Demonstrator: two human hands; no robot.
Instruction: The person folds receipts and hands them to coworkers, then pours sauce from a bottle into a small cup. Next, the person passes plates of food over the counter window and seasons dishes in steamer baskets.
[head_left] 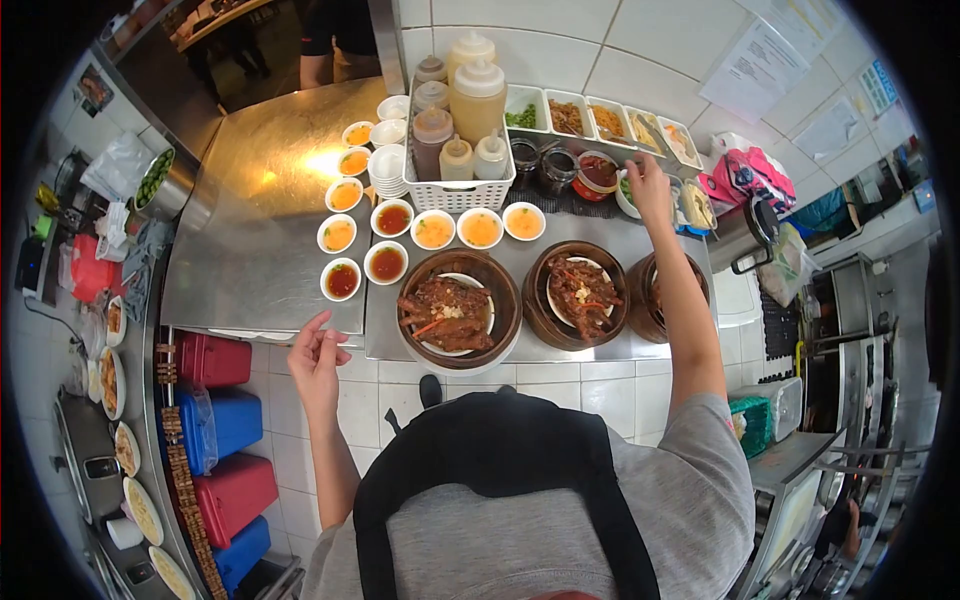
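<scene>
My right hand (650, 190) reaches over a small bowl of chopped greens (627, 196) at the counter's back right, its fingers bunched and pointing down; what they hold, if anything, is hidden. Near the counter's front edge, my left hand (320, 355) hovers with its fingers apart and nothing in it. Three round steamers stand along the front: the left one (513, 300) and the middle one (537, 318) hold white plates of dark sauced meat with pale bits on top. The right steamer (640, 300) is partly hidden under my right forearm.
Small bowls of orange sauce (433, 229) and red sauce (386, 262) surround a white basket (460, 194) of squeeze bottles. Behind are trays of toppings (567, 115) and dark jars (558, 172). Another person's arm and dark clothing (340, 35) show beyond the counter.
</scene>
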